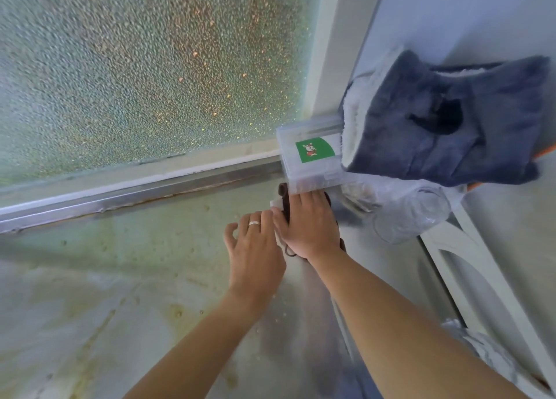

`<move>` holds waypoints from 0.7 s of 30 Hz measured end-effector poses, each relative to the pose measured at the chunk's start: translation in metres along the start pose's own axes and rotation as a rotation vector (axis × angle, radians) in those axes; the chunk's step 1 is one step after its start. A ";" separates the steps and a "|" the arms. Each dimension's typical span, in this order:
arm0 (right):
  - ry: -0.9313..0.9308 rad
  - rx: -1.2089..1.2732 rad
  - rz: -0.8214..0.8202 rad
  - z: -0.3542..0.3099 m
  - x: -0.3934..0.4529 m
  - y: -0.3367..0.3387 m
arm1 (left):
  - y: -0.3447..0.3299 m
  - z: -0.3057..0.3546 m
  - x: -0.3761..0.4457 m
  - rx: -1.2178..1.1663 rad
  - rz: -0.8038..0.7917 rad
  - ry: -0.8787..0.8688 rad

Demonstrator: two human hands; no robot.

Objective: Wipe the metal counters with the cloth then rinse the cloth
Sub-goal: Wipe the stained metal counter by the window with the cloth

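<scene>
**Brown cloth pinned flat in the far corner of the counter**

Steel, stained yellow and beaded with drops, runs up to the frosted window, and the wiping is at its far right corner. The right hand lies flat on the brown cloth, fingers straight and pressing it onto the counter just below a clear plastic box with a green label. The left hand sits beside it, fingers loosely bent; its fingertips seem to touch the cloth's pale edge, but whether they pinch it I cannot tell.

To do this step well, I judge the palm should keep even pressure and draw the cloth back from the corner in long overlapping passes, so the grime is carried off rather than pushed into the seam under the window rail. The box and the clear bottle stand close by, with a grey towel hanging above; a wide sweep could knock them, so short strokes suit this spot. The left side of the counter looks unwiped, so rinsing is some way off.
</scene>
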State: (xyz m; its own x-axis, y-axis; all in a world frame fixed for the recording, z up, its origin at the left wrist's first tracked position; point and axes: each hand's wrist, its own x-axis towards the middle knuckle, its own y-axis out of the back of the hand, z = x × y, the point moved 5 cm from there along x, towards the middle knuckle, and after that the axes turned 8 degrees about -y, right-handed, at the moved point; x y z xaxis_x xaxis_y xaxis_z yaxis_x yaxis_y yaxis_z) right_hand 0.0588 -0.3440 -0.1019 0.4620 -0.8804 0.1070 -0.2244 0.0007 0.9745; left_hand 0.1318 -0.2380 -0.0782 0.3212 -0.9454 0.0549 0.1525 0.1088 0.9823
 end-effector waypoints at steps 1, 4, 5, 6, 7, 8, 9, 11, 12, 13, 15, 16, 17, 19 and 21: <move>0.001 0.006 -0.003 -0.001 0.004 0.000 | 0.000 -0.004 0.000 0.003 -0.015 -0.007; 0.000 0.006 -0.018 -0.001 0.009 -0.003 | 0.008 -0.009 0.011 -0.055 -0.061 0.014; 0.006 0.009 -0.022 0.001 0.007 -0.004 | 0.016 -0.008 0.018 -0.144 -0.040 0.041; 0.022 0.022 -0.014 0.004 0.005 -0.006 | 0.023 -0.006 0.029 -0.272 -0.011 0.072; 0.045 0.048 0.000 0.006 0.003 -0.007 | 0.028 -0.003 0.041 -0.403 0.013 0.089; 0.073 0.093 0.016 0.009 0.000 -0.007 | 0.033 0.002 0.054 -0.503 0.021 0.071; 0.098 0.149 0.039 0.011 -0.004 -0.005 | 0.037 0.009 0.065 -0.575 0.025 0.040; 0.122 0.227 0.099 0.016 -0.016 0.001 | 0.041 0.017 0.081 -0.661 0.052 0.045; 0.100 0.222 0.115 0.018 -0.023 0.003 | 0.042 0.018 0.086 -0.671 0.074 0.072; 0.042 0.193 0.128 0.021 -0.030 0.004 | 0.043 0.017 0.089 -0.663 0.095 0.092; -0.157 0.127 0.160 0.025 -0.038 0.006 | 0.043 0.015 0.093 -0.645 0.109 0.104; -0.239 0.109 0.161 0.024 -0.037 0.005 | 0.043 0.013 0.094 -0.641 0.111 0.102; -0.283 0.098 0.152 0.022 -0.033 0.004 | 0.043 0.011 0.095 -0.629 0.117 0.098; -0.287 0.086 0.129 0.014 -0.019 0.003 | 0.042 0.007 0.098 -0.608 0.112 0.095; -0.230 0.081 0.126 0.010 -0.005 -0.001 | 0.043 0.005 0.099 -0.612 0.105 0.093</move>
State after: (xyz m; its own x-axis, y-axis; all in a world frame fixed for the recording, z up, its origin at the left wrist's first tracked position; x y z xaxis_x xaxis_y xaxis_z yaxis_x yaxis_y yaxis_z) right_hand 0.0483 -0.3437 -0.1055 0.2211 -0.9603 0.1700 -0.3400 0.0875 0.9363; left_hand 0.1655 -0.3288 -0.0295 0.4395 -0.8924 0.1023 0.6144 0.3818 0.6905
